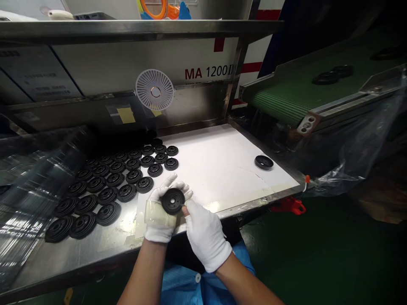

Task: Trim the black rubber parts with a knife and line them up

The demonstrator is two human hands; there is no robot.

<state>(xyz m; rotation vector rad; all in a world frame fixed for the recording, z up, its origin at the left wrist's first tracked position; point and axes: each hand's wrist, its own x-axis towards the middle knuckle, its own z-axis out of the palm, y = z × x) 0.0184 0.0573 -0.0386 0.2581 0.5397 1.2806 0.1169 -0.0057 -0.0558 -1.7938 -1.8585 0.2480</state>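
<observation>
My left hand, in a white glove with a clear film or tape around the palm, is closed around a round black plastic part. The part is dish-shaped, with a hole at its centre, and its open face is turned up towards me. My right hand, also gloved in white with a bare fingertip showing, is pinched at the part's right rim. Something thin may be between its fingers, too small to make out. To the left, several rows of similar black parts lie on the table.
Another black part rests at the right of a white sheet on the metal table. Clear plastic trays lean at the left. A green conveyor belt carries more black parts on the right. A white fan hangs below the shelf.
</observation>
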